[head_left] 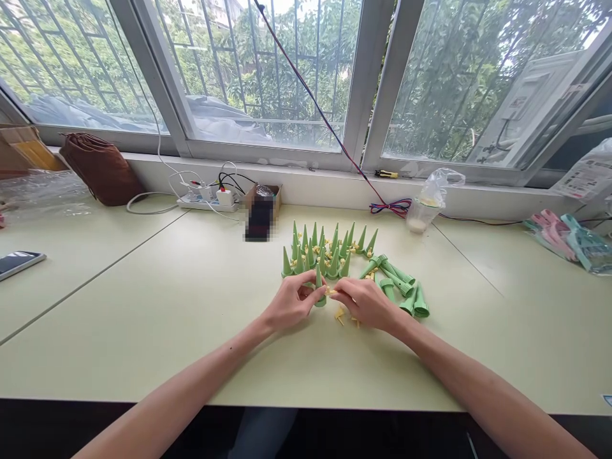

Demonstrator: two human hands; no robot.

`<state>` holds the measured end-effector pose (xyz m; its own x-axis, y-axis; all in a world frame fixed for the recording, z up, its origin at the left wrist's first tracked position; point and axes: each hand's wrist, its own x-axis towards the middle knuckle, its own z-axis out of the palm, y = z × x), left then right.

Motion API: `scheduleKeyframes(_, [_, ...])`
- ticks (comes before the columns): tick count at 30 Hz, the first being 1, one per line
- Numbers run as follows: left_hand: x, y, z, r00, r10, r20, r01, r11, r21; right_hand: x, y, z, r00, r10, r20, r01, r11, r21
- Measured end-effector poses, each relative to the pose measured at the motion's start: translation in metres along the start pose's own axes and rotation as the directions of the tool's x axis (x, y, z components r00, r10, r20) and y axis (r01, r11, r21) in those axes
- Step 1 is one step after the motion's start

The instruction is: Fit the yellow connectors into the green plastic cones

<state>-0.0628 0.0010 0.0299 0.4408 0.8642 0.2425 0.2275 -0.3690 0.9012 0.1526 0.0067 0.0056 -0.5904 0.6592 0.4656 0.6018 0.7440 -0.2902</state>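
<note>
Using the spike cluster (333, 264) on your pale green desk (143, 344) as reference: green plastic spikes standing points up, yellow bits between them.

Far left of the cluster, you've got a smartphone (21, 262) lying flat, cut off by the view edge. Cardboard box (29, 150) also far left, but further back. Brown drawstring bag (98, 169) is left and behind, leaning by the window ledge. Closer in, still left and behind: white power strip (205, 203) with plugs and cables in it, then a small open carton (275, 192) with a pixelated dark patch in front, contents unclear.

Your left hand (294, 299) is at the cluster's near edge, fingers pinching one green spike (319, 280) upright, tip up. Just right of that, also on the cluster's near side, your right hand (363, 299) grips a small yellow fitting (331, 291) against the spike's side. Can't tell how far it's seated. Loose yellow fittings (339, 315) lie nearer you than the cluster.

Right of the cluster: loose green spikes (406, 280) in a heap, lying or tilted. Right and behind: tied red-blue cable (392, 207), then a clear plastic cup (421, 217) with a bag in its top. Far right: pink and teal packets (568, 237).
</note>
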Motion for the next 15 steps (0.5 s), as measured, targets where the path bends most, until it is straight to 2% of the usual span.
scheduleKeyframes(4, [0.0001, -0.0007, 0.0008, 1.0, 0.003, 0.005, -0.003, 1.0, -0.001, 0.0004, -0.0018, -0.0016, 1.0, 0.018, 0.023, -0.017, 0.999, -0.037])
scheduleKeyframes(8, [0.0005, -0.0007, 0.0004, 1.0, -0.005, -0.021, 0.005, 1.0, 0.002, 0.0002, -0.0036, -0.0038, 0.999, 0.051, -0.005, -0.051, 0.999, 0.02])
scheduleKeyframes(15, [0.0003, 0.0027, 0.0004, 1.0, 0.0, -0.018, 0.0, 1.0, 0.004, -0.0009, 0.0002, -0.001, 1.0, -0.001, -0.029, 0.002, 1.0, 0.027])
